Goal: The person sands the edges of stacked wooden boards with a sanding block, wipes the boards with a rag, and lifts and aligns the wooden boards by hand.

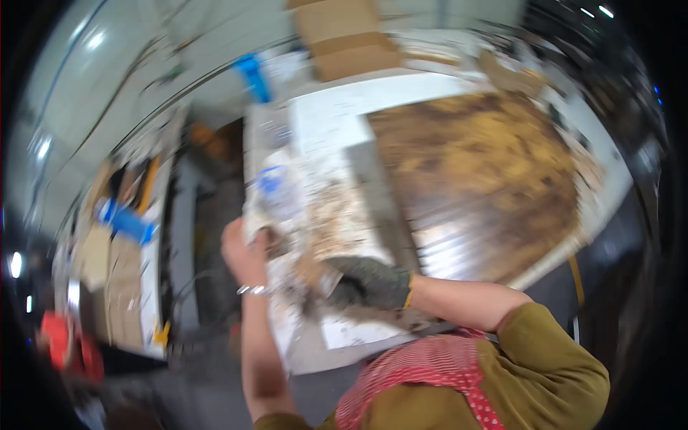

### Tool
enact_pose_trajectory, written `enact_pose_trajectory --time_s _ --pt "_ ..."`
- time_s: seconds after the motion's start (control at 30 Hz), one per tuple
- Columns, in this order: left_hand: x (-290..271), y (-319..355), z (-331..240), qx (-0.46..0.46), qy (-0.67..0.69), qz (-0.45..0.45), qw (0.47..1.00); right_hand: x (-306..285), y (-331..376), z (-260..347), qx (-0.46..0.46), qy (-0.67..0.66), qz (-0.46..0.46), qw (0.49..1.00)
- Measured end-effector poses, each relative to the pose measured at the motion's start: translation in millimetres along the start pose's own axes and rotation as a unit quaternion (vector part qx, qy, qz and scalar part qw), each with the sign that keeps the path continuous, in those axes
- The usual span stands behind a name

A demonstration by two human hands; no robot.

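Note:
My left hand is bare, with a bracelet at the wrist. Its fingers curl at the table's left edge, next to a clear plastic bag or tub with a blue patch; blur hides what they hold, if anything. A dark grey work glove covers my right hand, which is closed on a flat tan piece, too smeared to name. Brown crumbs or shavings lie scattered over the white table top around both hands. To the right lies a wooden panel, stained in mottled dark brown and glossy at its near side.
A grey strip runs along the panel's left side. An open cardboard box and a blue object stand at the far edge. Across a gap on the left, another bench carries a blue roll-like thing and boards.

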State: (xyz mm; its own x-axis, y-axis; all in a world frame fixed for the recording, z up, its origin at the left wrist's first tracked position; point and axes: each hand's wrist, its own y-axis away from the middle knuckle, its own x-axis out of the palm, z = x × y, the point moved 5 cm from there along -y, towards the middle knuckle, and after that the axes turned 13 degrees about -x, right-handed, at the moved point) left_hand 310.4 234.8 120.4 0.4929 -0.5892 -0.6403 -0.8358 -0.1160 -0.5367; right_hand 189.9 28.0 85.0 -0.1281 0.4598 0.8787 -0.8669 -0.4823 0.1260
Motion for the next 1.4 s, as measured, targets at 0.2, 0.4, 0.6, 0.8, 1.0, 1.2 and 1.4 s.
enact_pose_trajectory --time_s 0.2,0.4,0.6,0.8,1.0,1.2,1.4 --pt "61.3 7.8 -126.7 0.014 0.137 0.241 0.961 -40.2 155.3 74.3 -0.167 0.147 0.025 0.975" --pt "153.0 7.8 -220.8 0.154 0.027 0.308 0.939 -150.7 420.8 179.7 -0.449 0.215 -0.366 0.787" --pt "195.5 22.7 -239.2 0.202 -0.115 0.330 0.915 -234.4 596.2 231.2 -0.305 0.628 -0.655 0.290" --pt "195.8 21.9 -233.0 0.197 -0.150 0.345 0.905 -284.6 618.5 270.7 -0.215 0.710 -0.630 0.230" --pt "198.2 19.2 -225.9 0.198 -0.156 0.345 0.904 -285.6 600.5 276.0 -0.213 0.766 -0.564 0.223" --pt "197.8 17.5 -226.5 0.203 -0.156 0.352 0.900 -277.4 591.1 266.6 -0.200 0.805 -0.492 0.265" --pt "196.5 17.7 -226.2 0.202 -0.152 0.351 0.902 -282.7 597.3 267.3 -0.199 0.782 -0.553 0.208"
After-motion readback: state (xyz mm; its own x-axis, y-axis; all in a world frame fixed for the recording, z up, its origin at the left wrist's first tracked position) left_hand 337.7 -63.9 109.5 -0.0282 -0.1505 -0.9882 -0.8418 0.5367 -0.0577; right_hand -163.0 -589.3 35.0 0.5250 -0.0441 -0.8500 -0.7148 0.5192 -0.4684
